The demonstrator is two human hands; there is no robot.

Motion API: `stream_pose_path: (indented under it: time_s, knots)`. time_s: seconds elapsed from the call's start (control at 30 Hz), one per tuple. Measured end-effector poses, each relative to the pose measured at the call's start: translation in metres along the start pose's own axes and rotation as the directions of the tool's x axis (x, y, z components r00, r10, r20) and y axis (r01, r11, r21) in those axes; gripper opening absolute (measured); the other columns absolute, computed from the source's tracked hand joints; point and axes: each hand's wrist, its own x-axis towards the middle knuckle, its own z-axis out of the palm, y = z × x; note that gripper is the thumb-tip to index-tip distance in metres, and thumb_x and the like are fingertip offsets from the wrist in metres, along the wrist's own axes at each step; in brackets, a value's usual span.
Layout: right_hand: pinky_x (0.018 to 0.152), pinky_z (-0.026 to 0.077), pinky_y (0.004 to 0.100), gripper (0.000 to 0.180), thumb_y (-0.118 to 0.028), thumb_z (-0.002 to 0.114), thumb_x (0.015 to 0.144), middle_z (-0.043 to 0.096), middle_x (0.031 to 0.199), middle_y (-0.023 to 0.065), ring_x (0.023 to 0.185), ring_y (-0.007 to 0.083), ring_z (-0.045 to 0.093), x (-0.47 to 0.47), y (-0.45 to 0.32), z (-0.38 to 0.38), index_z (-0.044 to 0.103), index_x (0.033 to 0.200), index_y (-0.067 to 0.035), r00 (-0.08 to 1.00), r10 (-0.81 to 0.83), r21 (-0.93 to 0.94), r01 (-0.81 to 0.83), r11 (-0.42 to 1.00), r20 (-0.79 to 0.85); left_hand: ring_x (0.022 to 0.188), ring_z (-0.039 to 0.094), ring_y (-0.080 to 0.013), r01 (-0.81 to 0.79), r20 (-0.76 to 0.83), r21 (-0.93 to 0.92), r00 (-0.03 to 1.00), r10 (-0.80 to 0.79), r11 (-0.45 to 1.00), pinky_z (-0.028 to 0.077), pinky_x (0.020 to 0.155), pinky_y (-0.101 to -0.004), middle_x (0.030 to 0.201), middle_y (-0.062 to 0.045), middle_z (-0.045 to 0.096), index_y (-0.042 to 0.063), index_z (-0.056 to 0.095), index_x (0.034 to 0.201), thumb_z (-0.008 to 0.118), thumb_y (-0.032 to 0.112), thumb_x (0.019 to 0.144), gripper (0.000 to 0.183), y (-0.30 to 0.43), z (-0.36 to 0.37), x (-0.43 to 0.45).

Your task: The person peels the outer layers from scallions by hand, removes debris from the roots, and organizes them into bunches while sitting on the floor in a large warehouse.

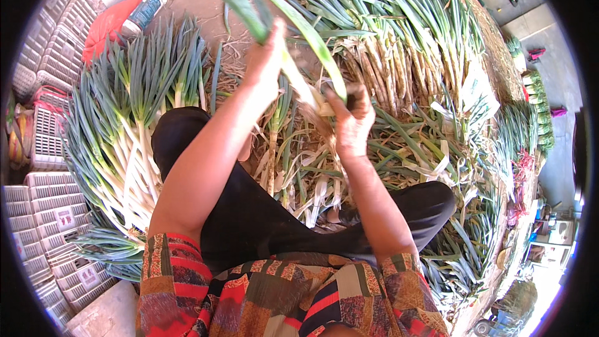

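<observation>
My left hand is closed around the upper part of a green onion stalk, whose green leaves rise past the top of the picture. Lower on the same stalk, my right hand grips a green leaf and pale outer skin near the stem, a little blurred. The stalk's brown lower end hangs above my crossed legs. Another green onion stands upright below my hands. Left of my knee lie many green onions with white stems. At the upper right is a large pile of green onions with brown, dirty stems.
Loose leaves and dry peelings cover the floor in front and to the right. Stacked white plastic crates line the left edge, with a red bag above them. Bundled green onions lie at the far right.
</observation>
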Motion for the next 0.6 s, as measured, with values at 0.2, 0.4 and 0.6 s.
stream_pose_path:
  time_s: [0.2, 0.4, 0.6]
  knots:
    - [0.061, 0.053, 0.0291, 0.020, -0.001, 0.067, 0.070, 0.064, 0.077, 0.0058, 0.068, 0.0179, 0.062, 0.045, -0.017, -0.223, 0.061, 0.088, -0.006, 0.968, -0.243, -0.901, 0.155, 0.405, 0.057, 0.068, 0.065, -0.0256, -0.241, -0.308, -0.183, 0.935, 0.177, 0.953, 0.053, 0.056, -0.0359, 0.088, -0.013, 0.058, 0.004, 0.034, 0.122, 0.054, 0.045, 0.087, 0.057, 0.032, -0.040, 0.019]
    - [0.091, 0.043, 0.0425, 0.055, -0.025, 0.074, 0.069, 0.051, 0.117, 0.0180, 0.108, 0.0305, 0.051, 0.071, -0.077, -0.279, 0.052, 0.117, -0.005, 0.991, 0.102, -0.985, -0.071, -0.158, -0.087, 0.068, 0.065, -0.0295, -0.422, -0.365, -0.229, 0.873, 0.324, 0.877, 0.052, 0.064, -0.0402, 0.088, -0.014, 0.057, 0.006, 0.035, 0.121, 0.055, 0.038, 0.088, 0.050, 0.043, -0.059, 0.025]
    - [0.091, 0.043, 0.0406, 0.058, -0.047, 0.059, 0.081, 0.054, 0.115, 0.0187, 0.108, 0.0300, 0.052, 0.048, -0.043, -0.034, 0.051, 0.118, -0.003, 0.811, -0.056, -0.787, 0.580, 0.210, 0.582, 0.093, 0.060, -0.0318, -0.343, -0.052, -0.239, 0.939, 0.341, 0.908, 0.051, 0.078, -0.0440, 0.101, -0.015, 0.051, 0.000, 0.038, 0.113, 0.057, 0.042, 0.086, 0.053, 0.017, -0.017, 0.009]
